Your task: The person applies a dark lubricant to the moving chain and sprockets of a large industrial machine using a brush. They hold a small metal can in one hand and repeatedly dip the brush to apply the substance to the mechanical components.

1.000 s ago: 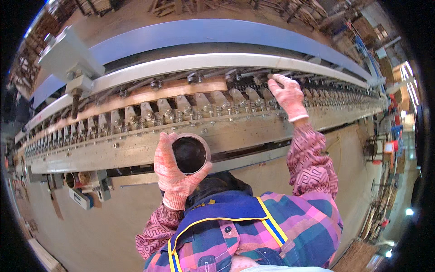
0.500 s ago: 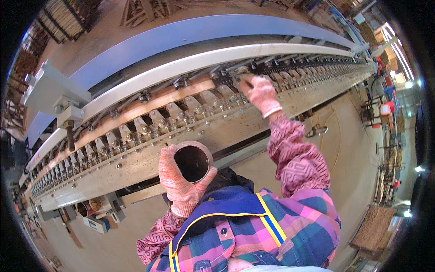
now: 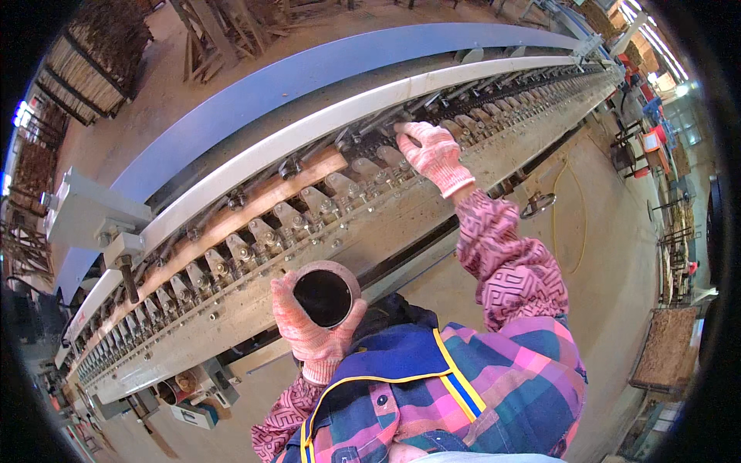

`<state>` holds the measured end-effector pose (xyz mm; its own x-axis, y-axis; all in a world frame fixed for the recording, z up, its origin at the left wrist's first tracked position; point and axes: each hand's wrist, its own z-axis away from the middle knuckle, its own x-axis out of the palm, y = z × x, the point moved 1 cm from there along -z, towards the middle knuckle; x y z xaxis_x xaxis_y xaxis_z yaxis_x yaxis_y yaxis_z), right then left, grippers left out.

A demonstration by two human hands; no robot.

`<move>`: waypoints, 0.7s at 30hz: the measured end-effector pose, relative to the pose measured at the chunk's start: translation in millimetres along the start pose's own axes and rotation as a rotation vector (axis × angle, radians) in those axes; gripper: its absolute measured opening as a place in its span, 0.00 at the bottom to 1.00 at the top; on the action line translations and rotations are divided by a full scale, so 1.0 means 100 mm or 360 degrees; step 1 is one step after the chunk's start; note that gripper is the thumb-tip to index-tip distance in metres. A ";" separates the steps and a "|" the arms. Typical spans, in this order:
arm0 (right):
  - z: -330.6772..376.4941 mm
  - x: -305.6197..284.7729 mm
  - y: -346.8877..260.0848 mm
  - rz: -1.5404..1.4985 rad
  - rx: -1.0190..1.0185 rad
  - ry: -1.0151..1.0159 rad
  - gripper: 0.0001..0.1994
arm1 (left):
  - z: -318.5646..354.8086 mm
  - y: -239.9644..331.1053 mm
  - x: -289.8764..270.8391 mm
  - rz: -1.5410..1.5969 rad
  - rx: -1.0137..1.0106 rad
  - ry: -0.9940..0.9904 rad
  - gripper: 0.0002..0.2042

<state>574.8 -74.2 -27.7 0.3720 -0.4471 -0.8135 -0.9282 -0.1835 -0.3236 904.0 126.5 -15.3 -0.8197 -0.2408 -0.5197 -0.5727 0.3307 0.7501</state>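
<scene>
left hand (image 3: 312,332) gripping a dark cup (image 3: 324,297), near, over the machine (image 3: 255,309) edge. right hand (image 3: 434,154) far right, fingers curled on the clamps (image 3: 340,185), pinch unclear. risk: cup tipping while reaching, or glove snagging in the clamps.

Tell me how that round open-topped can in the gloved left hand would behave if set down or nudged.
The can looks rigid, since its round rim keeps its shape in the left hand's grip. One hand holds it, so it is probably fairly light. Laid on its side, its round wall would likely roll.
</scene>
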 end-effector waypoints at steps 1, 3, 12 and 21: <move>0.08 0.07 0.05 0.0031 -0.0004 -0.0054 0.14 | 0.00 0.00 0.02 0.0058 -0.0001 0.0004 0.67; 0.14 0.26 -0.10 0.0101 0.0117 -0.0271 0.13 | 0.02 -0.05 0.06 0.0145 0.0005 0.0003 0.69; 0.66 -1.00 -0.65 -0.1328 0.0879 -0.0422 0.13 | -0.09 0.04 0.07 0.0013 0.0142 0.0051 0.72; 0.84 -1.51 -1.35 -0.1504 -0.0148 -0.1050 0.11 | -0.18 0.15 0.22 -0.0032 0.0412 0.0025 0.74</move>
<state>643.0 91.3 98.4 0.8176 0.4420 -0.3691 -0.2671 -0.2768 -0.9231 877.5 109.9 -8.8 -0.8089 -0.2633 -0.5258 -0.5740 0.5475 0.6089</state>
